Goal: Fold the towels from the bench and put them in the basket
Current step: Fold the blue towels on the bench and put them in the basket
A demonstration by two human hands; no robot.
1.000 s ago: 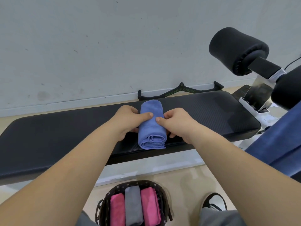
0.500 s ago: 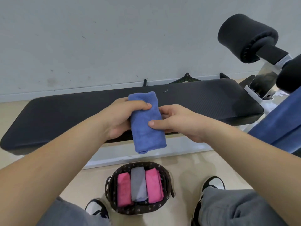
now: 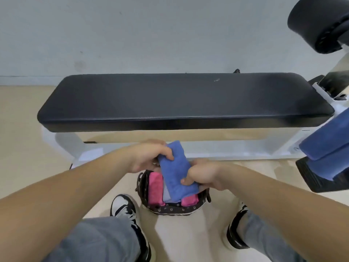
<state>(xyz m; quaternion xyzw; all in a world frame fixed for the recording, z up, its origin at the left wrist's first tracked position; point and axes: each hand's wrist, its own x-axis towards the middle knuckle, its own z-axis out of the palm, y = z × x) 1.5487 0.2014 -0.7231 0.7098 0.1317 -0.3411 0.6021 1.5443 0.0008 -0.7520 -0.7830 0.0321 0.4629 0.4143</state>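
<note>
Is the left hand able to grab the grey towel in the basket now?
Probably not: the left hand and right hand grip the blue towel, which covers most of the grey towel.

Before you: pale grey wall (image 3: 151,31), beige floor (image 3: 18,129), and a black padded bench (image 3: 179,99) on a white frame (image 3: 226,148); black foam roller (image 3: 313,21) at your upper right.

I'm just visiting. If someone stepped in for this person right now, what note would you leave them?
The left hand grips the upper end of the folded blue towel; the right hand grips its lower end.
Towel tilted over the basket, not yet in.
Done: two pink towels and a grey towel lie in the basket; the bench shows no towel.
Left: lower the blue towel in, release.
</note>
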